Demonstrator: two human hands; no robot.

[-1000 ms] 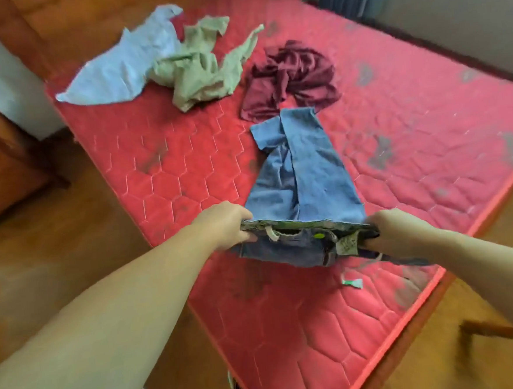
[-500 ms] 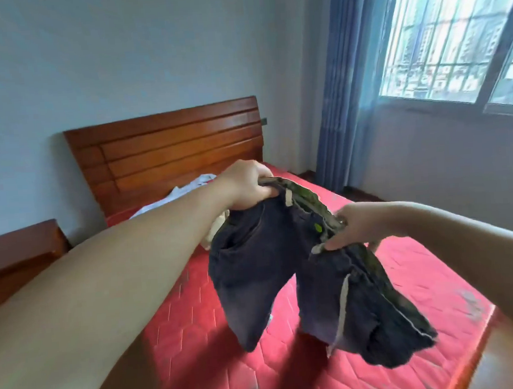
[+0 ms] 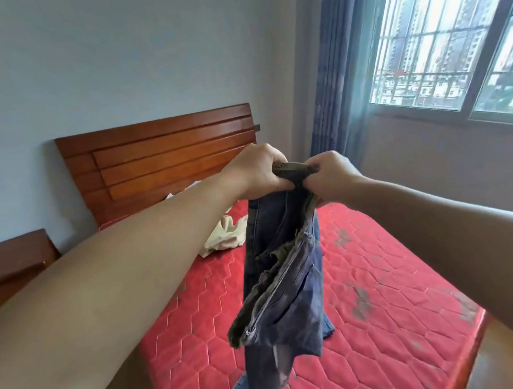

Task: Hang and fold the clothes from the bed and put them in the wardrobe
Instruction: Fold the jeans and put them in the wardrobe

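1. My 2 hands, left hand point(image 3: 258, 170) and right hand point(image 3: 330, 175), hold the jeans point(image 3: 282, 283) up over the mattress point(image 3: 376, 277); the hanging denim blocks its middle.
2. I see a cream garment point(image 3: 224, 236) lying near the headboard point(image 3: 161, 158) edge.
3. The mattress's window-side edge and foot corner lie bare.

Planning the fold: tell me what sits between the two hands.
Head view: only the olive waistband of the denim shorts spans between the left hand and right hand; both grip it.
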